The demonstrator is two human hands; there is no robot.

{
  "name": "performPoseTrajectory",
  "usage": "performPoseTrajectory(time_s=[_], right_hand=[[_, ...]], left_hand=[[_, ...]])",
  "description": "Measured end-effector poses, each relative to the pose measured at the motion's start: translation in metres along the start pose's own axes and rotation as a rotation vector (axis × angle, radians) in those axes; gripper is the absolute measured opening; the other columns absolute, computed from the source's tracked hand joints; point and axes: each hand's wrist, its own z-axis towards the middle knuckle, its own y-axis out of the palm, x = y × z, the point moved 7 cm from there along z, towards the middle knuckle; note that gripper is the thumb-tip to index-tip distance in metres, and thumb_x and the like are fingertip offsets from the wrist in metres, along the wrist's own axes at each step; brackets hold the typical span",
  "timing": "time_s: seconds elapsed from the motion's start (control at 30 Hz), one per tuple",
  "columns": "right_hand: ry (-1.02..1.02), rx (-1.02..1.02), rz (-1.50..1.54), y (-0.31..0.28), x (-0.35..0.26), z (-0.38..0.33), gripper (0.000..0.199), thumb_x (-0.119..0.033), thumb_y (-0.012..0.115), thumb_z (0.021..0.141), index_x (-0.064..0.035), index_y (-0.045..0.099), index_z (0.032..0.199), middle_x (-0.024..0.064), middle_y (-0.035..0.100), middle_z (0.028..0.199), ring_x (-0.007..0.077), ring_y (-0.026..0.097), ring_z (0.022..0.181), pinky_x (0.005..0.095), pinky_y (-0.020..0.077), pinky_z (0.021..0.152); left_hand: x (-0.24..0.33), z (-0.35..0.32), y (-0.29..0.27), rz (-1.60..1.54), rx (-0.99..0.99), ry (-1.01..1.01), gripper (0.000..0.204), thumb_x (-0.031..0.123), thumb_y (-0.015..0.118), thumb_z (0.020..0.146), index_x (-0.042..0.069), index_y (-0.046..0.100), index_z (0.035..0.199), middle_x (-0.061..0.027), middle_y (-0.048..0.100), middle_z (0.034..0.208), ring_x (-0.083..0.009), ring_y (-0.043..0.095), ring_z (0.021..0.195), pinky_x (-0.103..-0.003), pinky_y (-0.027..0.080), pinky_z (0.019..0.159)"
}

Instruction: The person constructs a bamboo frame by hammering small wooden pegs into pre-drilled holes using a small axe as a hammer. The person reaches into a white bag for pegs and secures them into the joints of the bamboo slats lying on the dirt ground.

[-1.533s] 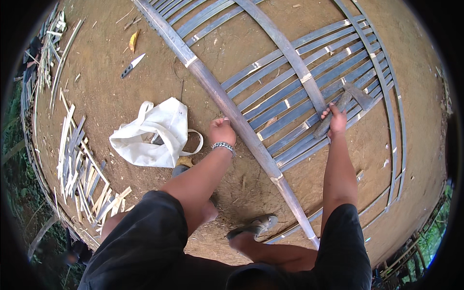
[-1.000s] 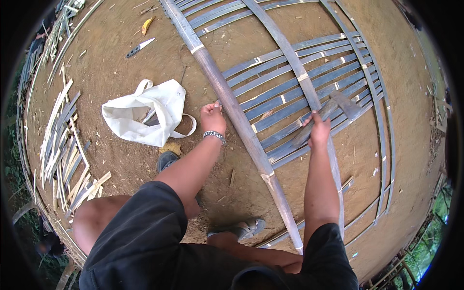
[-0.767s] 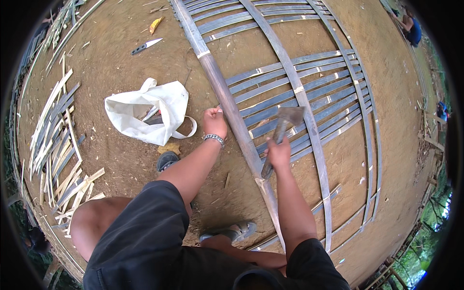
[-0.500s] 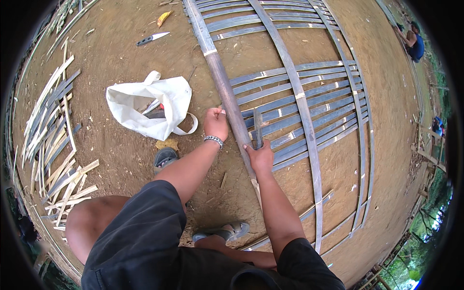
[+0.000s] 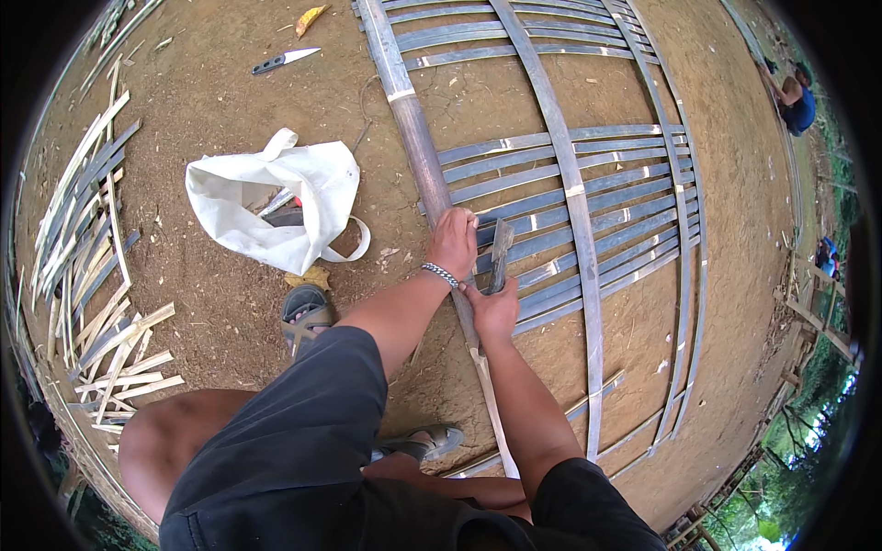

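Observation:
A bamboo frame [image 5: 574, 216] lies on the ground, with dark slats [image 5: 533, 223] running crosswise under a long strip and past a thick round pole [image 5: 418, 151]. My left hand [image 5: 453, 246], with a chain bracelet at its wrist, lies over this pole. Its fingers are curled closed at the slat ends, and whatever they pinch is hidden. Just nearer, beside the pole, my right hand [image 5: 494, 308] is wrapped round a short dark tool with a blunt, flat end [image 5: 502, 246]. That tool stands up close to the left fingers; its exact kind does not show.
Left of the pole sits a white cloth bag [image 5: 266, 202] with tools inside. Beyond it lie a knife [image 5: 287, 61] and a yellow leaf [image 5: 310, 20]. Split bamboo strips [image 5: 92, 239] are heaped at far left. Another person [image 5: 796, 101] crouches at far right.
My left hand has moved right, from the pole's left side onto and across it, beside the dark tool. My right hand keeps its hold, and the tool has tilted slightly. The view has shifted slightly.

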Motion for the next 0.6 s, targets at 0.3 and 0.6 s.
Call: performPoseTrajectory(time_s=[0.3,0.6], right_hand=[[0.044,0.032,-0.027,0.005,0.009,0.007,0.078,-0.035,0.094,0.063,0.0001,0.053,0.120,0.0251,0.071,0.099,0.0430,0.068,0.097,0.0456,0.0523,0.084],[0.116,0.082,0.122,-0.026,0.025,-0.010,0.067,-0.034,0.093,0.066,0.0005,0.058,0.112,0.0212,0.071,0.092,0.0359,0.069,0.086,0.0434,0.0537,0.079]], left_hand=[[0.006,-0.002,0.016,0.172,-0.053,0.172,0.013,0.001,0.062,0.085,0.005,0.054,0.095,-0.0170,0.060,0.094,-0.0405,0.057,0.094,-0.050,0.046,0.084],[0.011,0.005,0.029,0.277,-0.299,0.090,0.008,0.010,0.062,0.088,0.008,0.057,0.094,-0.0124,0.064,0.098,-0.0360,0.058,0.100,-0.050,0.043,0.089]])
